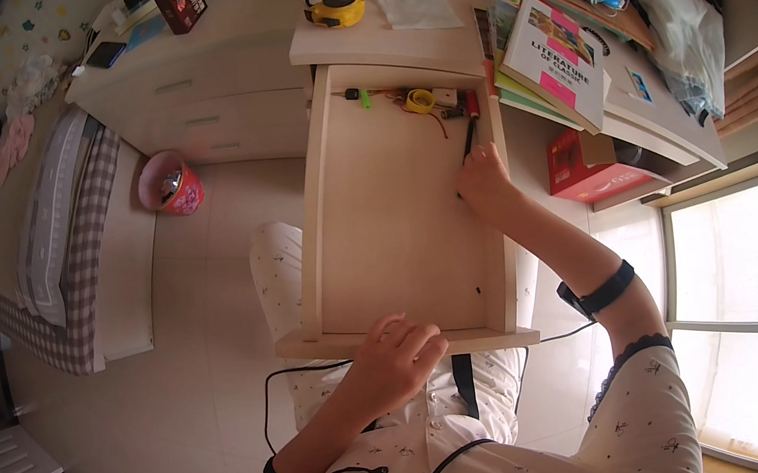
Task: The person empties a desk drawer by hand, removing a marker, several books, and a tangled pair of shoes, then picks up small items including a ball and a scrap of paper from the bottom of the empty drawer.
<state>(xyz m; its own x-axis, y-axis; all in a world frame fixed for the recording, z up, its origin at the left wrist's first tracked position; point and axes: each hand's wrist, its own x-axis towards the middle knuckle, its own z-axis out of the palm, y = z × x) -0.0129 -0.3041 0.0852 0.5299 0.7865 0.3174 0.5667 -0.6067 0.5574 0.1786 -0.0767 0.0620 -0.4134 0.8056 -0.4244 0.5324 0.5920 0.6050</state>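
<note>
An open wooden drawer (386,235) is pulled out over my lap. Inside, by its right wall, my right hand (486,181) pinches a slim black pen-like stick (470,136), whose far end lies close to a red object (472,103). My left hand (403,356) rests over the drawer's front edge with fingers slightly apart, holding nothing. At the drawer's back lie a yellow tape roll (420,101), a small green item (366,98), a pale block (446,97) and thin wires. A tiny dark bit (478,290) sits near the front right corner.
On the desktop above are a yellow tape measure (338,8) and a white tissue (420,9). Books (554,60) overhang at right, above a red box (593,167). A pink bin (172,188) stands left, near a bed (69,251). A black cord (268,405) runs under the drawer.
</note>
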